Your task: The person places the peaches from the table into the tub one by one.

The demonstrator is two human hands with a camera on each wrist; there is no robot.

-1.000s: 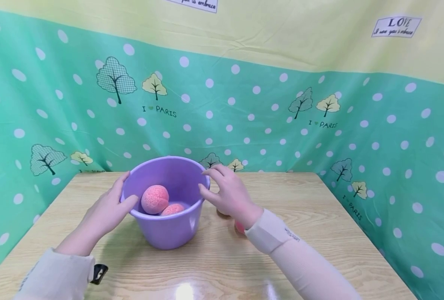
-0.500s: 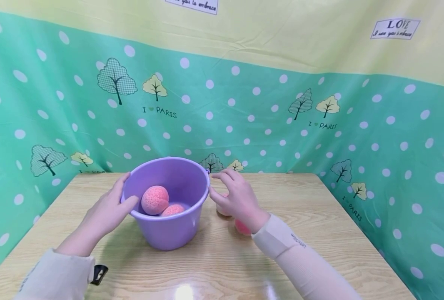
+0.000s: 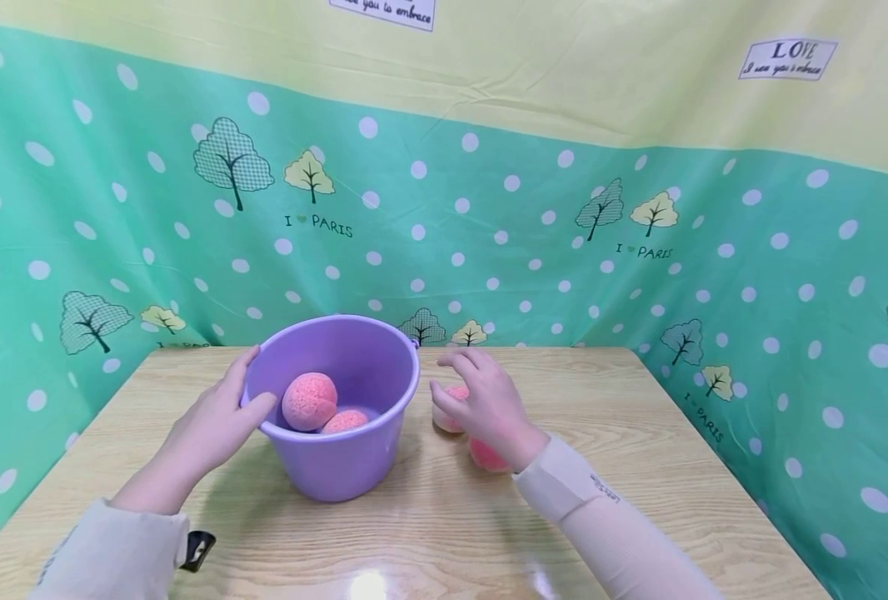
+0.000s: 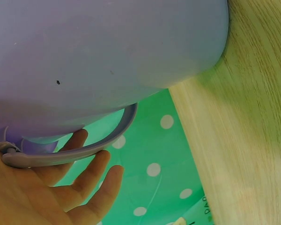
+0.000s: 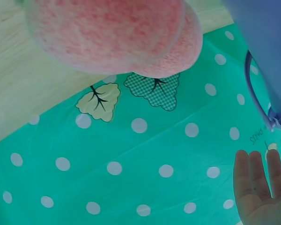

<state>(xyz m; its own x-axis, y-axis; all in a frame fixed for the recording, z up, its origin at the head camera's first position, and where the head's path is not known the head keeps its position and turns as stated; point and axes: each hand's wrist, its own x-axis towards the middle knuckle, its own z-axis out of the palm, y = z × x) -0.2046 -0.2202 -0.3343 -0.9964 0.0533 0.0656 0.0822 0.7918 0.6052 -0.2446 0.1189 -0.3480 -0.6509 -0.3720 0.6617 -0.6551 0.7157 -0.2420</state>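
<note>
A purple bucket [image 3: 331, 471] stands on the table at centre left in the head view. My left hand [image 3: 207, 425] holds its left rim, thumb over the edge and fingers along the outside. The bucket's handle [image 4: 79, 153] crosses that palm in the left wrist view. Inside lie a pink peach [image 3: 310, 402] and a second peach [image 3: 346, 419], partly covered by the front wall. My right hand [image 3: 489, 408] hovers right of the bucket, fingers loosely bent and holding nothing. Below it are a pale pink peach [image 3: 446, 418] and a redder peach [image 3: 486, 456], both partly hidden by the hand.
The wooden table [image 3: 601, 500] is bordered at the back and sides by a green dotted curtain [image 3: 519, 242] printed with trees. A small black object [image 3: 198, 550] sits at my left cuff.
My right hand has let go of the bucket's right rim and moved right, over the peaches on the table. My left hand and the bucket stay in place.
</note>
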